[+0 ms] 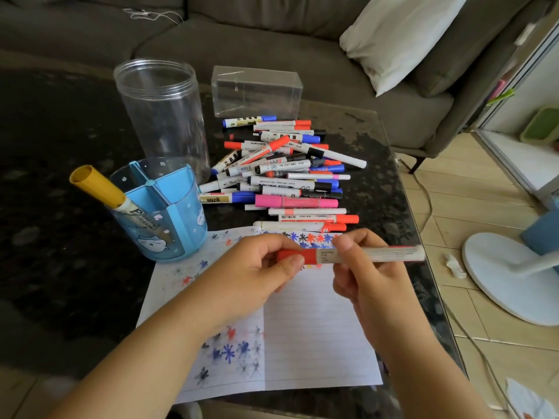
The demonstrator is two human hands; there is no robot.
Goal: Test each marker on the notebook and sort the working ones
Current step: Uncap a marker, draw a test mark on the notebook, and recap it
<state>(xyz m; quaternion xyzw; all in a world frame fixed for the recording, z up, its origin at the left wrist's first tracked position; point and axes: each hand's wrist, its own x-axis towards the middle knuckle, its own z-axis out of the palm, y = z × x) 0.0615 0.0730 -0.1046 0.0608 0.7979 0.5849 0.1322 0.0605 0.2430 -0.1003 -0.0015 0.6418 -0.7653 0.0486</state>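
A red-capped white marker (378,254) is held level above the open lined notebook (314,334). My left hand (257,273) grips its red cap and my right hand (363,276) grips the barrel just beside it. The notebook pages carry several red, blue and black star scribbles. Behind the notebook lies a pile of several markers (287,173) with red, blue, black and pink caps. A blue divided pen holder (163,213) at the left holds one yellow-capped marker (99,187).
A tall clear plastic jar (163,116) stands behind the holder, and a clear rectangular box (257,90) lies behind the pile. All rest on a dark stone table (60,207). A grey sofa with a white pillow is beyond; a white fan base stands on the floor at right.
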